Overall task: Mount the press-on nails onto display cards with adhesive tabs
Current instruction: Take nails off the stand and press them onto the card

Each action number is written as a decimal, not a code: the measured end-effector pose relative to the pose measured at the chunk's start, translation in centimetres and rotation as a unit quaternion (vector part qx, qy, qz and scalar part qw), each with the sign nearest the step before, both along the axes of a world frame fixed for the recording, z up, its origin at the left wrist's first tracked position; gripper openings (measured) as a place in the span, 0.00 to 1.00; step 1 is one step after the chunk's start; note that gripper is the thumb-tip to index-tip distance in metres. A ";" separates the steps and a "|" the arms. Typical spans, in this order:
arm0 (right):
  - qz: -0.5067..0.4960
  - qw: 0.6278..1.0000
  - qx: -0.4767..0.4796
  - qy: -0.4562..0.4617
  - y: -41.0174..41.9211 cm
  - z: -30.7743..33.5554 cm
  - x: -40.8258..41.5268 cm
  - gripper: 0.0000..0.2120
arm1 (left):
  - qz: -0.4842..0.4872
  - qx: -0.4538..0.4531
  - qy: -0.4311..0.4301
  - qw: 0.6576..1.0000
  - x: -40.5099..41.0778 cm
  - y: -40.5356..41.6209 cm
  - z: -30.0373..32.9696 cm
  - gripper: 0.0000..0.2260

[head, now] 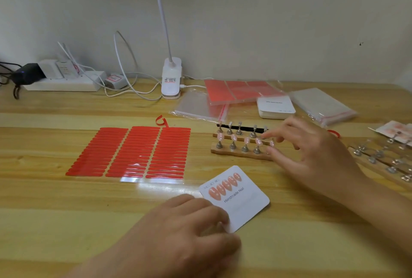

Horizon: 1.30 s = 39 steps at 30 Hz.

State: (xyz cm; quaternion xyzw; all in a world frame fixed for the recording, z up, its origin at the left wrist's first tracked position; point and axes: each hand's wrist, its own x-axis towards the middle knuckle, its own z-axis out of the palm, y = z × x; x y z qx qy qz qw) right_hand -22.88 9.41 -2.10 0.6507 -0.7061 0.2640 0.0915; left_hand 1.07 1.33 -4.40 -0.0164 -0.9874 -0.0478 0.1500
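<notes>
Left hand: the left hand point(191, 222) lies flat near the front, fingers pressing the near left corner of the display card point(236, 197) to pin it on the wooden table point(66, 222).
Right hand: the right hand point(312, 150) reaches to the right end of the wooden nail stand point(240, 152), fingers spread and loosely bent over the last pegs; motion blur there, so I cannot tell whether it has a nail pinched yet.
Card so far: one row of five coral nails point(225, 186) sits along the far left edge of the card, above the printed "Handmade Nail". The lower half looks bare, and I judge a second row of five goes there.
Still on the stand: pale pink nails point(246, 140) remain on their little metal holders in the middle row, so roughly half of this card is left to do.
Adhesive tabs: the red tab sheet point(131, 152) lies to the left of the stand, three columns, nearly full.
Supplies behind: a blank card stack point(275, 107), more red sheets in a clear bag point(240, 91) and plastic sleeves lie far right.
Clutter: further holders point(383, 159) on the right edge, a clip lamp point(170, 79) and a power strip point(64, 82) at the back wall.
In the way: nothing blocks the stand, though the pegs stand close together and a neighbour could be knocked.
</notes>
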 end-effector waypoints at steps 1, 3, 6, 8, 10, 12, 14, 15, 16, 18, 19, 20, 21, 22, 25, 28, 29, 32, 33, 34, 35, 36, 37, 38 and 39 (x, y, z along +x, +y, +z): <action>0.004 1.000 -0.004 -0.002 0.1 0.0 0.0 0.09 | -0.005 0.001 -0.004 1.000 -0.1 -0.2 0.2 0.07; 0.014 1.000 -0.016 0.002 0.1 -0.1 0.0 0.07 | -0.006 0.014 -0.007 1.000 -0.5 -0.8 0.7 0.09; 0.055 0.998 -0.027 0.014 0.4 -0.3 0.4 0.06 | 0.002 0.032 -0.005 0.999 -1.0 -1.8 1.3 0.12; 0.090 0.996 -0.003 0.022 0.9 -0.6 0.9 0.06 | 0.011 0.045 -0.009 0.999 -1.3 -2.5 1.3 0.12; 0.105 0.993 0.052 0.019 1.4 -0.8 1.3 0.12 | 0.023 0.059 -0.015 0.998 -1.4 -3.0 1.2 0.11; 0.102 0.991 0.090 0.001 1.7 -1.1 1.5 0.12 | 0.035 0.068 -0.019 0.997 -1.3 -3.2 1.2 0.10; 0.093 0.990 0.102 0.003 1.7 -1.3 1.5 0.11 | 0.040 0.062 -0.016 0.997 -1.1 -3.1 1.0 0.11; 0.090 0.990 0.106 0.009 1.6 -1.3 1.5 0.12 | 0.039 0.060 -0.014 0.997 -1.1 -3.0 0.9 0.11; 0.087 0.990 0.109 0.014 1.4 -1.3 1.6 0.12 | 0.037 0.059 -0.011 0.998 -1.1 -2.9 0.8 0.12; 0.078 0.990 0.114 0.018 0.9 -1.2 1.6 0.13 | 0.032 0.050 -0.007 0.998 -1.2 -2.7 0.7 0.13; 0.074 0.990 0.118 0.016 0.7 -1.2 1.6 0.14 | 0.033 0.043 -0.008 0.999 -1.2 -2.7 0.7 0.14; 0.069 0.990 0.124 0.018 0.4 -1.4 1.6 0.16 | 0.036 0.035 -0.009 0.999 -1.2 -2.6 0.7 0.14; 0.064 0.989 0.128 0.027 0.2 -1.4 1.7 0.18 | 0.039 0.027 -0.010 0.999 -1.3 -2.6 0.7 0.14; 0.059 0.989 0.128 0.035 -0.1 -1.4 1.9 0.20 | 0.044 0.020 -0.012 0.999 -1.3 -2.5 0.7 0.14; 0.041 0.994 0.098 0.033 -0.5 -0.8 2.6 0.18 | 0.057 0.003 -0.018 0.998 -1.7 -2.3 0.6 0.14; 0.021 0.999 0.043 0.007 -0.6 -0.1 2.5 0.13 | 0.059 0.024 -0.023 0.998 -2.0 -2.4 0.8 0.14; 0.013 0.999 0.034 0.000 -0.8 0.1 2.4 0.11 | 0.060 0.039 -0.028 0.997 -1.9 -2.4 1.0 0.14; -0.007 1.000 0.017 -0.009 -1.2 0.4 1.9 0.07 | 0.067 0.077 -0.035 0.994 -1.9 -2.7 1.6 0.15; -0.013 1.000 0.015 -0.008 -1.3 0.5 1.8 0.07 | 0.073 0.087 -0.031 0.993 -1.9 -2.8 1.7 0.15; -0.018 1.000 0.017 -0.009 -1.3 0.5 1.7 0.07 | 0.080 0.096 -0.018 0.992 -1.9 -2.9 1.7 0.15; -0.023 0.999 0.020 -0.012 -1.4 0.4 1.7 0.08 | 0.089 0.106 0.000 0.990 -2.1 -3.2 1.7 0.14; -0.027 0.999 0.024 -0.016 -1.6 0.3 1.7 0.09 | 0.099 0.117 0.023 0.988 -2.3 -3.6 1.6 0.13; -0.029 0.999 0.029 -0.019 -1.7 0.2 1.7 0.09 | 0.114 0.133 0.044 0.983 -2.6 -4.0 1.5 0.12; -0.031 0.999 0.034 -0.022 -1.9 0.1 1.7 0.09 | 0.133 0.155 0.064 0.977 -2.9 -4.6 1.4 0.09; -0.031 0.999 0.038 -0.024 -2.1 0.1 1.7 0.09 | 0.156 0.179 0.078 0.968 -3.4 -5.2 1.4 0.06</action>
